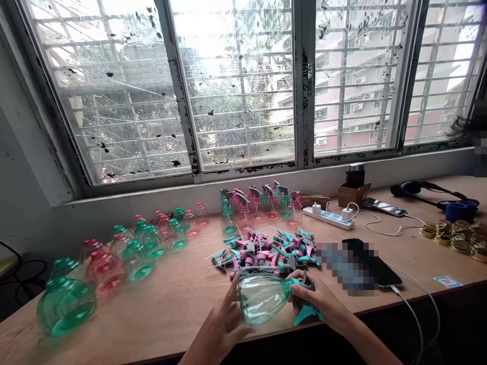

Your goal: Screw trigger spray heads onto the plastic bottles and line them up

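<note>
A clear green bottle [262,300] lies sideways between my two hands above the table's front edge, its base toward the left. My left hand [224,317] is wrapped round the base end. At the neck, on the right, my right hand [317,299] grips a grey and teal spray head [307,310], which meets the bottle's green collar. Behind the bottle lies a pile of loose spray heads [266,253] in pink, teal and grey. Several green and pink bottles without spray heads [106,271] stand at the left.
Bottles with spray heads [256,208] stand by the window wall. A power strip [329,218], phones [373,261] with cables, headphones [413,190], a blue roll [460,211] and gold-coloured pieces [458,238] lie to the right. Part of a person's head shows at far right.
</note>
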Available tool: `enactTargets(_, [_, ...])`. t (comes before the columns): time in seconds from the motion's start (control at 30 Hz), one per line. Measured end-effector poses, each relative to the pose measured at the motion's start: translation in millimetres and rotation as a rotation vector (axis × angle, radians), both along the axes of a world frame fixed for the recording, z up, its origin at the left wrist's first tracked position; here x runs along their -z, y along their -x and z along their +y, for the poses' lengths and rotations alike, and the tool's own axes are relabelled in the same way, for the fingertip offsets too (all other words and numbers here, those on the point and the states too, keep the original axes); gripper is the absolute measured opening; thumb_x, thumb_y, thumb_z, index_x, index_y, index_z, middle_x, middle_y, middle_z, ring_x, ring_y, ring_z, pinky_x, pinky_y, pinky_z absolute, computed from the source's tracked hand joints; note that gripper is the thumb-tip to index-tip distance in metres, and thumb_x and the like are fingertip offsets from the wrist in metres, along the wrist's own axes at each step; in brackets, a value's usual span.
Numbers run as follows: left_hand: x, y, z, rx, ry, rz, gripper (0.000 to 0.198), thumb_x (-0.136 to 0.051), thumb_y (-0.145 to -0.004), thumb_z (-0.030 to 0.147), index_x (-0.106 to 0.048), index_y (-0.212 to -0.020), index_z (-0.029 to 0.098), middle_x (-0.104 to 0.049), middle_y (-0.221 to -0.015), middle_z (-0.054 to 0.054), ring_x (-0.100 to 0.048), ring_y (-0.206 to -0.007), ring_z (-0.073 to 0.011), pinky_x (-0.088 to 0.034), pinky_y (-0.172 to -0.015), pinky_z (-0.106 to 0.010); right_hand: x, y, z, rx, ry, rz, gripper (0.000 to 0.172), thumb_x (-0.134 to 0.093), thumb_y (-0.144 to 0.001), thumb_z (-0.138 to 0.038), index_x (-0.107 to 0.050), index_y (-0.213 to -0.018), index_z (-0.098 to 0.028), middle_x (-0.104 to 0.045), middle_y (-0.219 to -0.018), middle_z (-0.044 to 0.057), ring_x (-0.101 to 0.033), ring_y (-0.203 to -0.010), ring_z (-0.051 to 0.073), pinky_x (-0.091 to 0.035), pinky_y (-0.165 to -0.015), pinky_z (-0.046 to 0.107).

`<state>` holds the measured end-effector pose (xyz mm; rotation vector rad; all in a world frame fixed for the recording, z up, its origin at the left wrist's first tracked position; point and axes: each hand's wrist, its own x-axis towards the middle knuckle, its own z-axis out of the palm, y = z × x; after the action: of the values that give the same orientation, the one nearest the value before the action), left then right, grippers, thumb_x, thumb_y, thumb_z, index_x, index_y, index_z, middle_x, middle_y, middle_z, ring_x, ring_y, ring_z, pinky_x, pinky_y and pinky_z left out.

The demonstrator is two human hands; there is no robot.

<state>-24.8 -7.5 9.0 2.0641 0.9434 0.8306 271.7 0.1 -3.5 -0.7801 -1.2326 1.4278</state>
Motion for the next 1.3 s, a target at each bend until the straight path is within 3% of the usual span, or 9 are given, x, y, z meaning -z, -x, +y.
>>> enactTargets(0.13, [-2.3,-0.5,-1.0,-0.004,-0.029,-0.012,0.114,-0.08,-0.08,0.034,0.001,-0.161,0.035,-0.031,-0.166,-0.007,-0.039,-0.147,-0.0334,-0.03,-0.121,-0.044,-1.1,0.8,-2.5,-0.023,-0.004,-0.003,0.046,-0.084,-0.076,-0.049,-0.059,-0.098,-0.017,-0.075,-0.067,0.002,-0.067,-0.052,0.016,-0.052,-0.048,0.025])
enactTargets(0.3, [-6.1,-1.0,-3.9,-0.01,-0.052,-0.025,0.095,-0.071,-0.086,0.053,-0.015,-0.161,0.035,-0.03,-0.167,-0.006,-0.039,-0.146,-0.0375,-0.029,-0.122,-0.048,-1.2,1.0,-2.8,-0.018,-0.013,-0.016,0.046,-0.083,-0.075,-0.05,-0.059,-0.097,-0.018,-0.075,-0.067,0.002,-0.067,-0.052,0.016,-0.052,-0.048,0.026])
enactTargets(0.47, [-3.6,-2.1,-5.6,-0.03,-0.058,-0.045,0.101,-0.079,-0.083,0.042,-0.013,-0.16,0.039,-0.033,-0.165,-0.006,-0.049,-0.139,-0.0348,-0.041,-0.115,-0.046,0.5,-0.1,0.3,-0.004,-0.008,-0.009,0.044,-0.082,-0.077,-0.049,-0.059,-0.096,-0.018,-0.075,-0.067,0.002,-0.068,-0.052,0.016,-0.051,-0.049,0.025])
enactTargets(0.67, [-6.2,-2.8,-8.5,-0.038,-0.021,-0.004,0.096,-0.071,-0.089,0.026,-0.008,-0.159,0.043,-0.042,-0.161,-0.002,-0.05,-0.14,-0.0291,-0.041,-0.115,-0.04,1.7,0.1,0.4,-0.001,-0.008,-0.011,0.043,-0.082,-0.077,-0.049,-0.059,-0.096,-0.018,-0.075,-0.067,0.002,-0.068,-0.052,0.016,-0.051,-0.05,0.024])
enactTargets(0.77, [-8.6,-2.6,-7.6,0.007,-0.04,0.001,0.105,-0.075,-0.086,0.03,-0.002,-0.161,0.039,-0.042,-0.161,-0.004,-0.046,-0.142,-0.0317,-0.038,-0.118,-0.042,0.8,0.5,0.1,-0.005,-0.014,-0.019,0.044,-0.082,-0.077,-0.05,-0.059,-0.096,-0.018,-0.075,-0.067,0.002,-0.068,-0.052,0.017,-0.051,-0.05,0.025])
enactTargets(1.0, [-10.6,-2.3,-11.8,-0.056,-0.021,-0.007,0.087,-0.071,-0.09,0.04,-0.018,-0.16,0.036,-0.039,-0.162,-0.005,-0.052,-0.137,-0.0329,-0.041,-0.115,-0.04,-0.2,0.2,-0.2,-0.007,-0.018,-0.028,0.043,-0.081,-0.078,-0.05,-0.059,-0.097,-0.018,-0.075,-0.067,0.002,-0.068,-0.052,0.017,-0.051,-0.05,0.025])
enactTargets(1.13, [-2.0,0.0,-6.2,-0.062,-0.038,0.01,0.096,-0.075,-0.086,0.037,-0.013,-0.16,0.039,-0.037,-0.163,-0.006,-0.056,-0.131,-0.0313,-0.042,-0.113,-0.04,2.1,-0.1,1.8,-0.001,-0.009,-0.01,0.044,-0.081,-0.078,-0.05,-0.059,-0.097,-0.017,-0.075,-0.067,0.002,-0.068,-0.052,0.017,-0.05,-0.049,0.024])
enactTargets(1.3, [0.6,-0.1,-3.4,-0.028,-0.01,0.002,0.094,-0.068,-0.09,0.031,-0.006,-0.161,0.039,-0.046,-0.157,-0.006,-0.059,-0.129,-0.0279,-0.045,-0.111,-0.039,2.7,-0.3,2.2,-0.007,0.0,0.0,0.045,-0.082,-0.077,-0.051,-0.059,-0.096,-0.018,-0.076,-0.067,0.002,-0.068,-0.052,0.017,-0.05,-0.049,0.024])
